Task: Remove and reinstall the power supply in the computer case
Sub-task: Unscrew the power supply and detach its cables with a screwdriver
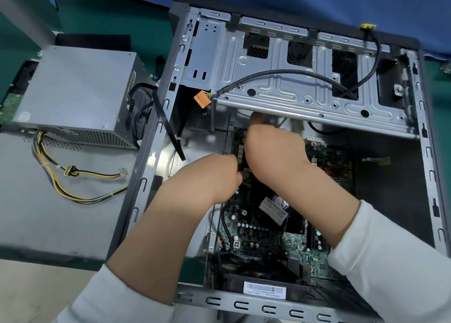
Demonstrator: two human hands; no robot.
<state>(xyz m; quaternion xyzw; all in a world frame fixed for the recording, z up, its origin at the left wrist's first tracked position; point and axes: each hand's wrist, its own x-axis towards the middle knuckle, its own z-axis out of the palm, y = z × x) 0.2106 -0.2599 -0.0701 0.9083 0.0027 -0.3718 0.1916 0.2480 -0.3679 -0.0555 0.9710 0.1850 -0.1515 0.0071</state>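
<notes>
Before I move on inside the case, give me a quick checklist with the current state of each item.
1. Power supply out of the case: ok, it sits on the bench to the left.
2. Supply's yellow and black cables free of the case: ok, they lie on the bench, plug loose.
3. Orange connector unplugged: ok, it hangs free under the drive cage.
4. Left hand grip: cannot tell, fingertips hidden at the motherboard.
5. Right hand grip: cannot tell, fingers hidden under the cage edge.
6. Flat black cable clear of the hands: ok, it drapes over the left wall.
</notes>
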